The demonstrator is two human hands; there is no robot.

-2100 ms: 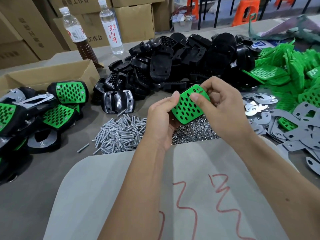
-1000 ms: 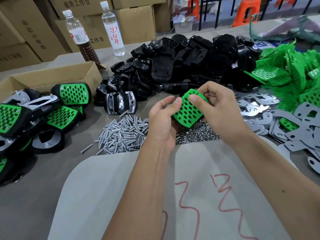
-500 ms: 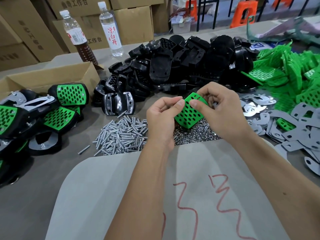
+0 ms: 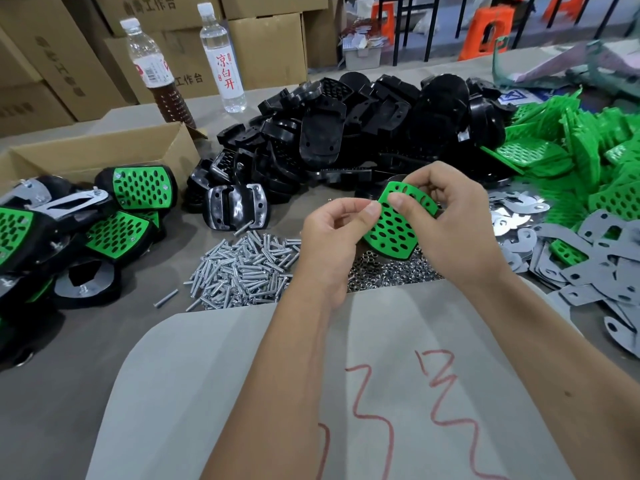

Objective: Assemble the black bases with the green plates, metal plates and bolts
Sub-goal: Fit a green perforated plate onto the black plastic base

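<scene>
Both hands — left hand (image 4: 332, 244), right hand (image 4: 450, 226) — pinching green plate (image 4: 393, 230), above bolts (image 4: 242, 268)

The clear water bottle (image 4: 221, 57) carries a white label with red characters 凉白开. A cardboard box (image 4: 166, 46) behind it shows printed 工作台. The grey sheet (image 4: 242, 393) bears red scrawls, not legible.

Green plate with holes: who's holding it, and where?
Both hands: the right hand pinches the green plate near its top edge, the left hand pinches its left edge.
</scene>
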